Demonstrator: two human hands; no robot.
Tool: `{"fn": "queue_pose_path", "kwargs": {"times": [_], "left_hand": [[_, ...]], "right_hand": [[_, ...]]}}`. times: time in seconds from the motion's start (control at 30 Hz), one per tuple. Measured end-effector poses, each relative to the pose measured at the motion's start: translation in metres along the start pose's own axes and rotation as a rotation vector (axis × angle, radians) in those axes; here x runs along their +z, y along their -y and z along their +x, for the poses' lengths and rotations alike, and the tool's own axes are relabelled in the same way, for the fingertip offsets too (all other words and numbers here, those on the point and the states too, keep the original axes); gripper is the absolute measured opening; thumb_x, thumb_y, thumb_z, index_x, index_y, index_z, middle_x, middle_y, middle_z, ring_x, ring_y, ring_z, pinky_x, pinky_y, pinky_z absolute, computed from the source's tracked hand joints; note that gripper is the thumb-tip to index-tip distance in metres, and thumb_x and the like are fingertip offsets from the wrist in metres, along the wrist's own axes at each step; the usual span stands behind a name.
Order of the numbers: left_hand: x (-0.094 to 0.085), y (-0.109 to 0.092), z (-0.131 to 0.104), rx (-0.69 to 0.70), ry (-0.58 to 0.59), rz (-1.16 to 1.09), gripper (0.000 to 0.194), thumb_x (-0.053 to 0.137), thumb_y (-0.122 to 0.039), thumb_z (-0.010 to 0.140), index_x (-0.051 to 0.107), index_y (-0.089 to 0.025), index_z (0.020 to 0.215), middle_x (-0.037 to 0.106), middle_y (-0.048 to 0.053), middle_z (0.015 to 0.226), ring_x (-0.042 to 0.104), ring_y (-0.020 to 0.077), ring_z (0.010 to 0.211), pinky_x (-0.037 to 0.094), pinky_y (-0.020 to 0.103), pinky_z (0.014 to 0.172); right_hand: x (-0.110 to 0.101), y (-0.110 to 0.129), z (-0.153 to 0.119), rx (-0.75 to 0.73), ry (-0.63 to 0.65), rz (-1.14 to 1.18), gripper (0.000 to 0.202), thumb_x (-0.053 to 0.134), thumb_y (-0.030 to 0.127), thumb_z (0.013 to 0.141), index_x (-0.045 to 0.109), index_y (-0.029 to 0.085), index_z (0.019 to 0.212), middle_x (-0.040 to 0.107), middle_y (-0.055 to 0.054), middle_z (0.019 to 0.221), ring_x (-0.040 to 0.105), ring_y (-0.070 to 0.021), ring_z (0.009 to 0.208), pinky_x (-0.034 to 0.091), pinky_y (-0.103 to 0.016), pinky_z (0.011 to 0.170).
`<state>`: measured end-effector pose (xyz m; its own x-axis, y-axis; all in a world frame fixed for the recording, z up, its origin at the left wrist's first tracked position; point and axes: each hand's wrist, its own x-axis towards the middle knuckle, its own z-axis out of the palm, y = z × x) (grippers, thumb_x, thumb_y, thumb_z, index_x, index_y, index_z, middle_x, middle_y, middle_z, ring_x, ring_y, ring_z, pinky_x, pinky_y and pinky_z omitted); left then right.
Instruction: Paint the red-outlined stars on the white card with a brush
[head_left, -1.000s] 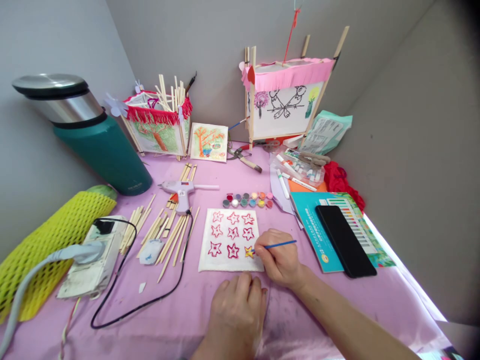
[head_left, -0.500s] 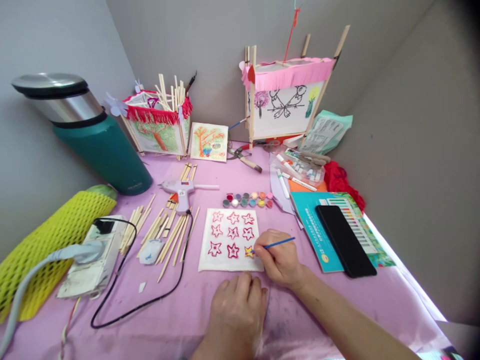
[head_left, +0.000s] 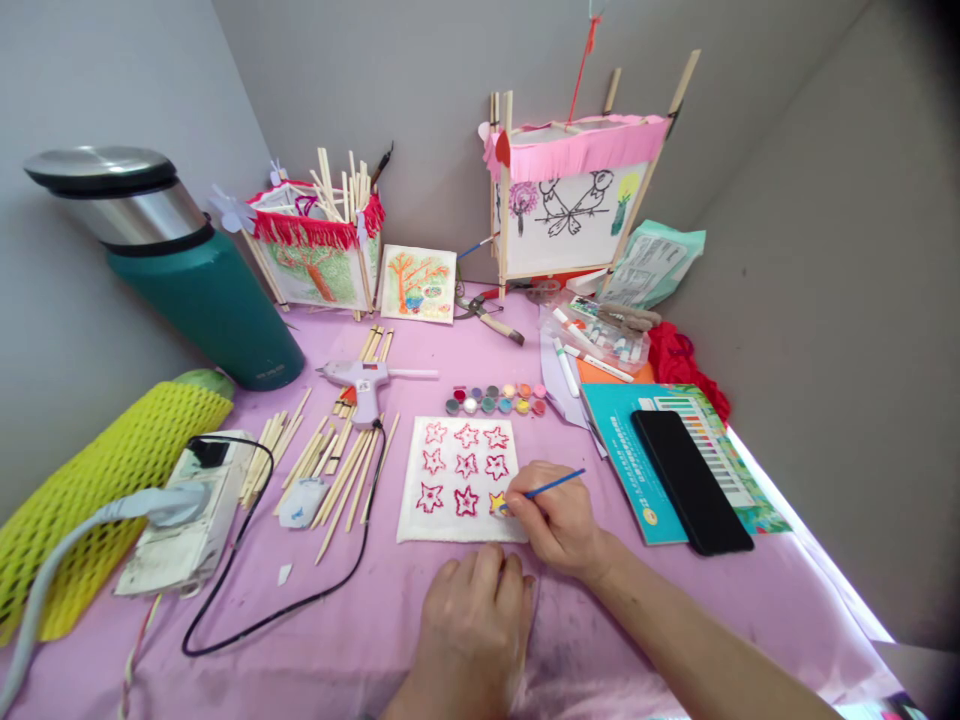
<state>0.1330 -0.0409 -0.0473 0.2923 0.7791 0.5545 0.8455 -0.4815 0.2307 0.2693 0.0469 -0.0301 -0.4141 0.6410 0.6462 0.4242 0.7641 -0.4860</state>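
Note:
A thin blue paintbrush [head_left: 553,484] is pinched in my right hand [head_left: 555,520], its tip on the lower-right star of a white square sheet [head_left: 409,520]. That star [head_left: 498,502] has yellow paint inside it. The other stars on the sheet are red outlines in rows. My left hand [head_left: 476,620] rests on the table just below the sheet's bottom edge, back upward, with its fingers curled under; whatever they hold, if anything, is hidden. Small paint pots [head_left: 489,404] stand in two rows above the sheet.
Left of the sheet are wooden sticks [head_left: 349,490], a glue gun [head_left: 366,385] with its cord, a power strip [head_left: 180,530] and a teal bottle [head_left: 202,290]. A phone [head_left: 690,480] lies on a blue book [head_left: 622,460] at right. Decorated lanterns [head_left: 577,150] and pliers [head_left: 491,318] are behind.
The brush has shifted slightly left and down with my right hand, and its handle has tilted a little. More yellow shows inside the lower-right star. My left hand stays put.

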Motion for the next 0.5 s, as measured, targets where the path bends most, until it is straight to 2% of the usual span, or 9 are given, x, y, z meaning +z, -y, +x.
{"fn": "queue_pose_path", "kwargs": {"times": [0.23, 0.5], "left_hand": [[-0.0003, -0.0008, 0.0011, -0.008, 0.003, 0.0, 0.009, 0.05, -0.019, 0.084, 0.057, -0.018, 0.09, 0.062, 0.004, 0.077, 0.055, 0.0172, 0.061, 0.04, 0.033, 0.056], [0.0011, 0.0008, 0.0006, -0.015, 0.0, 0.002, 0.01, 0.05, -0.019, 0.085, 0.058, -0.018, 0.09, 0.062, 0.004, 0.078, 0.054, 0.0172, 0.061, 0.04, 0.033, 0.056]], "right_hand": [[-0.0004, -0.0012, -0.0002, 0.028, -0.028, -0.05, 0.015, 0.048, 0.017, 0.088, 0.056, 0.018, 0.076, 0.063, -0.003, 0.064, 0.057, -0.0146, 0.059, 0.045, -0.028, 0.059], [0.0012, -0.0009, -0.0014, 0.02, 0.001, -0.02, 0.018, 0.047, 0.019, 0.089, 0.056, 0.018, 0.074, 0.064, -0.003, 0.064, 0.058, -0.014, 0.058, 0.045, -0.027, 0.058]]}}
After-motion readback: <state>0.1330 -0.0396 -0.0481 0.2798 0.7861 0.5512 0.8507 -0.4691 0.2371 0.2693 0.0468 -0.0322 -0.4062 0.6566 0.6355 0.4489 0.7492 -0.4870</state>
